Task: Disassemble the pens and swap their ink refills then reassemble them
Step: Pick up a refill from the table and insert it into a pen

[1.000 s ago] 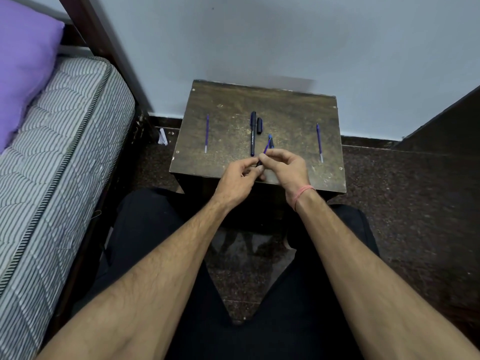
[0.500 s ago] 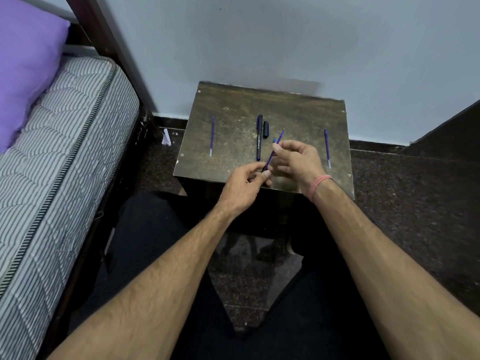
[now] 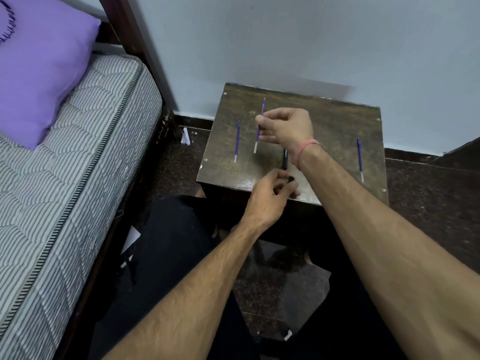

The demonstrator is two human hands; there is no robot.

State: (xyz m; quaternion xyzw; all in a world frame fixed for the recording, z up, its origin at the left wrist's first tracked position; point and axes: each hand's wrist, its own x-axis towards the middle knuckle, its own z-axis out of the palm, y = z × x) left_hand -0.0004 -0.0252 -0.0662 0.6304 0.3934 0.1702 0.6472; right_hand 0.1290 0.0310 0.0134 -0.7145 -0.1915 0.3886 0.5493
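Right hand pinches a purple refill by its middle, above the wooden table, near another refill. Left hand curled at the near edge round a small dark piece, hard to identify. Black pen barrel lies between. Risk: refills side by side get confused

Worn, scuffed dark wooden table; quilted striped cloth mattress.

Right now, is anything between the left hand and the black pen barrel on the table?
Nothing visible lies between the left hand and the black pen barrel. The wrist of the right hand covers its far end; the left hand pinches a small black piece.
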